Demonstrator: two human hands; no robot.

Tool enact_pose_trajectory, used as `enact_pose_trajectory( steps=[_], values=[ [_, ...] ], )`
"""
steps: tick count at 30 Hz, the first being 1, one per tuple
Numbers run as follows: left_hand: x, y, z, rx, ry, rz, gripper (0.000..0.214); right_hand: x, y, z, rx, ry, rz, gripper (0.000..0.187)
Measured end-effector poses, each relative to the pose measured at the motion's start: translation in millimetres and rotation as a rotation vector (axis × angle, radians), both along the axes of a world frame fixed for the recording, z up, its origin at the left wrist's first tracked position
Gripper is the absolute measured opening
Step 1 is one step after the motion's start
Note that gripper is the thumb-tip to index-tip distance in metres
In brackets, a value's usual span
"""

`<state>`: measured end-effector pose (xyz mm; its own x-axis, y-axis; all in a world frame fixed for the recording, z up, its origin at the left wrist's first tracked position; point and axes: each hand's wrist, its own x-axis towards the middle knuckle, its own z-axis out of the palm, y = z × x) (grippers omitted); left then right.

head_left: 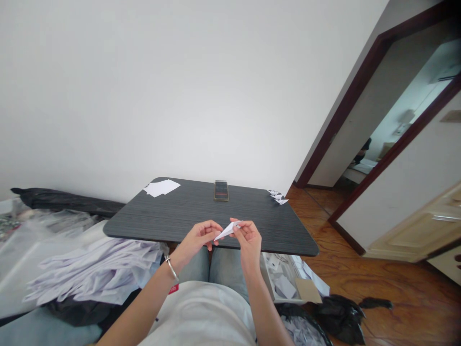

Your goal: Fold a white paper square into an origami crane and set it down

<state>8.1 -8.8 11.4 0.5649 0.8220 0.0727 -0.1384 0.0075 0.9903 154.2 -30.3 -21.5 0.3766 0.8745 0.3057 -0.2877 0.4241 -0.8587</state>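
Both hands hold a small folded white paper piece (226, 230) in front of me, just above the near edge of a dark grey table (187, 216). My left hand (200, 236) pinches the paper's left tip with its fingers curled. The paper's right end is pinched by my right hand (248, 236). A bracelet sits on my left wrist. Small white paper sheets (162, 187) lie at the table's far left corner. Several small folded paper pieces (278, 196) lie at its far right corner.
A phone (221, 190) stands at the table's far edge against the white wall. A heap of white paper (93, 271) lies to my left. A box with paper scraps (288, 283) and black bags (338, 315) sit on the wooden floor to my right. A doorway opens at the right.
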Motion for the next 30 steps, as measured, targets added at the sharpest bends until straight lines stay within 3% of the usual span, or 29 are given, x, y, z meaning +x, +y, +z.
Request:
enact_pose_trajectory(
  steps=[20,25,30],
  values=[
    [2.9,0.4,-9.8,0.113,0.003,0.010,0.041,-4.8,-3.4,7.3,-0.031,-0.110,0.078,0.009],
    [3.1,0.0,-6.3,0.130,-0.048,0.005,0.021,-4.7,-6.8,10.1,0.000,-0.125,0.133,0.011],
    [1.5,1.0,-4.9,0.032,-0.098,0.038,0.018,-5.3,-6.0,6.9,0.081,-0.141,0.210,0.015]
  ],
)
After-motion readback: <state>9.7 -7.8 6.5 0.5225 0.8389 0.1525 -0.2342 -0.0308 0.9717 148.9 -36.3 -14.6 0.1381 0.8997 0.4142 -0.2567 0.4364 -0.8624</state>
